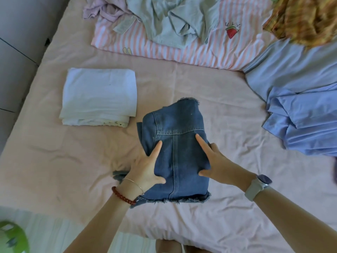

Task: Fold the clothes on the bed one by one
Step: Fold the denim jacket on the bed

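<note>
Blue denim garment (177,148), folded with frayed hems, lies mid-bed on the pink sheet (54,161). My left hand (145,167) and right hand (215,161) grasp its sides, thumbs on top. Beside it: folded white cloth (99,96).

Most fingers of the left hand (145,168) and right hand (217,166) vanish behind the denim garment (178,143). The yellow patterned cloth (306,19) blurs, cropped at the top right.
</note>
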`<state>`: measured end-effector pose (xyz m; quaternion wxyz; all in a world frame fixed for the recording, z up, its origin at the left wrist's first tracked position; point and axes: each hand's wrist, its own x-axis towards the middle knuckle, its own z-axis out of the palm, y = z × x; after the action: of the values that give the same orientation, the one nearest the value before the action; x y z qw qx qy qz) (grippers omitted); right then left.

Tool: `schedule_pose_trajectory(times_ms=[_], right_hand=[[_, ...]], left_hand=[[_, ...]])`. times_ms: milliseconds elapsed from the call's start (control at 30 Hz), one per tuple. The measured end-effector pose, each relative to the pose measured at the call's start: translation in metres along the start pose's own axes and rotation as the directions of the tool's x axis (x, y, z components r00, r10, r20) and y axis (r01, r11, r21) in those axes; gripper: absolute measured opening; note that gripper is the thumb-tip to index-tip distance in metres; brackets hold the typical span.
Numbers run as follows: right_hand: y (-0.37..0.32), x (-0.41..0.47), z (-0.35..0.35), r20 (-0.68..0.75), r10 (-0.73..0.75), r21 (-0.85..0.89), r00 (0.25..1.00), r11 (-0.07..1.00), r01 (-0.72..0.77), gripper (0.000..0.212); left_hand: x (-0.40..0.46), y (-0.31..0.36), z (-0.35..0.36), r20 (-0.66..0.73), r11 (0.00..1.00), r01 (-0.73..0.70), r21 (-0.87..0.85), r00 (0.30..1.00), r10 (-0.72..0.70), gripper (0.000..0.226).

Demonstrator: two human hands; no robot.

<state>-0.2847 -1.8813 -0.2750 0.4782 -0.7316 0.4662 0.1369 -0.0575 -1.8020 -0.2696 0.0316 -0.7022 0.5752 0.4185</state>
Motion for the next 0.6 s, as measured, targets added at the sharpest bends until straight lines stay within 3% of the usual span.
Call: schedule_pose_trajectory(times_ms=[100, 200, 300, 333, 400, 500, 600], right_hand=[[0.003, -0.005, 0.013, -0.051, 0.047, -0.101, 0.998, 0.994, -0.052, 0.091], [0.003, -0.015, 0.007, -0.160, 0.052, -0.137, 0.986, 0.988, -0.075, 0.060], [0.002, -0.033, -0.007, -0.235, -0.057, -0.271, 0.970, 0.962, -0.009, 0.045], [0.000, -0.039, -0.013, -0.233, -0.089, -0.228, 0.968, 0.973, 0.034, 0.043], [-0.007, -0.053, -0.024, -0.200, -0.102, 0.051, 0.974, 0.992, 0.114, 0.039], [-0.012, -0.068, -0.032, -0.234, -0.073, 0.395, 0.970, 0.904, 0.163, 0.037], [-0.012, -0.062, -0.026, -0.290, 0.023, 0.574, 0.957, 0.804, 0.154, 0.035]], left_hand=[[-0.001, 0.003, 0.013, -0.003, 0.986, 0.064, 0.151, 0.998, -0.064, 0.095], [-0.009, 0.008, 0.011, -0.157, 0.994, 0.017, 0.106, 0.988, 0.000, 0.065], [-0.026, 0.011, 0.000, -0.326, 0.992, -0.129, 0.007, 0.937, 0.124, 0.040], [-0.032, 0.012, -0.006, -0.339, 0.983, -0.182, -0.016, 0.926, 0.166, 0.036], [-0.045, 0.015, -0.021, -0.287, 0.967, -0.232, -0.101, 0.938, 0.195, 0.036], [-0.057, 0.020, -0.044, -0.178, 0.898, -0.186, -0.399, 0.976, 0.123, 0.033], [-0.048, 0.018, -0.051, -0.123, 0.812, -0.152, -0.564, 0.987, 0.099, 0.036]])
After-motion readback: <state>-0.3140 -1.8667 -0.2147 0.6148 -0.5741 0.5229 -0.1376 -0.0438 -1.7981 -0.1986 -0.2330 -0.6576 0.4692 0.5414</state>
